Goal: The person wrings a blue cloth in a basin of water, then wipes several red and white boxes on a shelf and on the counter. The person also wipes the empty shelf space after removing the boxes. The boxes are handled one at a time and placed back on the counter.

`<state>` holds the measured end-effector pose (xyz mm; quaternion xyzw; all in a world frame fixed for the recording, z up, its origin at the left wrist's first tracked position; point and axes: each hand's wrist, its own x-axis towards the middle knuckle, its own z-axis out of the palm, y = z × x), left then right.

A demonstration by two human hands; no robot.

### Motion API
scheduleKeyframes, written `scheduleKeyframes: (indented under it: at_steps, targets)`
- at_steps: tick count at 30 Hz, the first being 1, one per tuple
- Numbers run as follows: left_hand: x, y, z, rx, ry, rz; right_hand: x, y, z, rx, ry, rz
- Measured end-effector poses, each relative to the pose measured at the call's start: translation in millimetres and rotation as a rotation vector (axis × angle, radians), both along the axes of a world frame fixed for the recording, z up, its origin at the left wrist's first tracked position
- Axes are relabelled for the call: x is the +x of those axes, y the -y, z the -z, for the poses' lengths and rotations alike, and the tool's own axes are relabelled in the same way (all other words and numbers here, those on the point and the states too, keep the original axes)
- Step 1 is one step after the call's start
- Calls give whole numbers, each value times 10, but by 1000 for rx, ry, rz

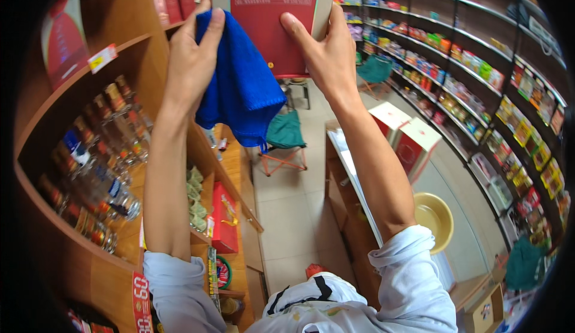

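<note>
A red box with pale sides (269,31), printed with small writing, is held up at the top of the view. My right hand (330,49) grips its right side, with the thumb lying on the red face. On the left, my left hand (197,49) pinches a blue cloth (245,81) between thumb and fingers beside the box's left edge. The cloth hangs down over part of the box. Whether the left fingers also hold the box, I cannot tell, since they are partly hidden.
Wooden shelves (81,79) with glass bottles (121,198) stand at the left. A glass counter (453,207) at the right bears white-and-red boxes (417,146) and a yellow basin (433,223). A green folding stool (286,130) stands in the aisle. Stocked shelves (449,56) line the far right.
</note>
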<state>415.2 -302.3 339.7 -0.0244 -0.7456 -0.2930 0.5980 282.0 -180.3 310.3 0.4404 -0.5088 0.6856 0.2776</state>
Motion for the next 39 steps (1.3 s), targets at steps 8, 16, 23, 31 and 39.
scheduleKeyframes:
  at_steps: [8, 16, 23, 31, 39]
  targets:
    - [-1070, -110, 1304, 40, 267, 274, -548, -501, 1259, 177, 260, 293]
    - [-1747, -363, 2925, -40, 427, 492, -708, -969, 2842, 255, 383, 615]
    - [-2149, -542, 4109, 76, 577, 641, -779, -1187, 3912, 335, 490, 759]
    - [-2385, -818, 5097, 284, 606, 808, -911, -1359, 4773, 375, 540, 861]
    - [-2612, -1039, 5475, 385, 815, 800, -1028, -1450, 5069, 340, 651, 894]
